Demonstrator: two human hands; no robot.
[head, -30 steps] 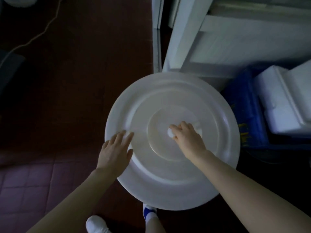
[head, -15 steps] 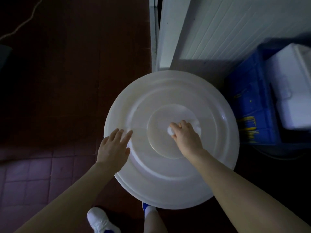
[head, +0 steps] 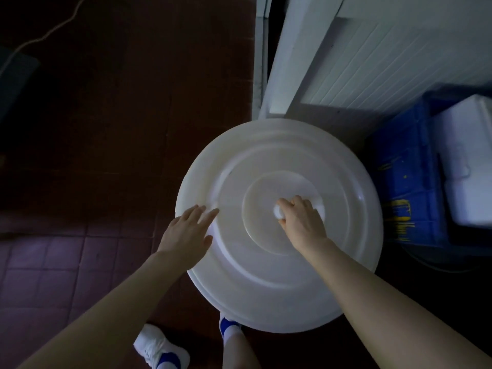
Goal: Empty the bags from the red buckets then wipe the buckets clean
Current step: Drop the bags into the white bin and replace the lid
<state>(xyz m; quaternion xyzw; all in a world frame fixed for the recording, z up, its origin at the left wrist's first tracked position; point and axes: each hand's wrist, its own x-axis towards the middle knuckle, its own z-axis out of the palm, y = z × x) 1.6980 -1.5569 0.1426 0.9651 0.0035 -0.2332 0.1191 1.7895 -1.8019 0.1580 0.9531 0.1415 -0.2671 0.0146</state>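
The wide round lid is held by its central handle, around which the fingers of the right hand are curled. The left hand is laid flat, fingers straight, on the lid's left rim. The bucket is hidden beneath the lid, so neither its colour nor any bag can be confirmed.

Risks, as judged:
- **Tipping:** If the lid is raised by the handle alone, its broad span may be tipped. The far edge may then be knocked against the white slatted panel just behind, or against the blue crate just beside it on the right.
- **Dragging:** A tight rim may cause the bucket to be dragged or tilted, so steadying by the left hand is advised.
- **Dropping:** A dropped lid may land on the white shoe, which is placed near the lid's near edge.

The lid is of smooth, slightly glossy white plastic, moulded in concentric raised rings. The crate is of ribbed plastic and holds a white foam box. The floor is of dark red tile.
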